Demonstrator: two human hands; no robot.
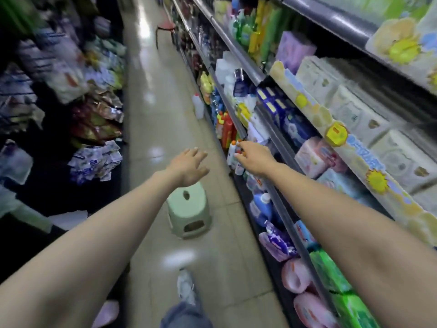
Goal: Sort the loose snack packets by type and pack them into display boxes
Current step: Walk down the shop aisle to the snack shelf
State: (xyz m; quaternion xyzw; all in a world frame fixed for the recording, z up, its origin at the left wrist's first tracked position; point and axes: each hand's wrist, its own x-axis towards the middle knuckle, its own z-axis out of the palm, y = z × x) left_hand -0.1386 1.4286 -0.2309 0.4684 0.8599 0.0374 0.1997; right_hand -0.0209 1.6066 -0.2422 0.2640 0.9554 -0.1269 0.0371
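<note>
The glossy beige tiled floor [151, 119] ran between two rows of shelves. On it stood a pale green plastic stool [189, 210] with a round hole in its seat, a white plastic jug [198, 106] just beside the base of the right shelves, and far off a red round stool [165, 27]. The grey metal right shelves [279, 204] carried blue detergent bottles [261, 207], pink wrapped rolls [295, 275] and white tissue packs [354, 107]. The dark left shelves [47, 197] held white and blue foil packets [94, 159], all blurred

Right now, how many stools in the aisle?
2. A pale green stool stands under the left hand, and a red-topped stool stands far down the aisle. Others may be hidden.
</note>
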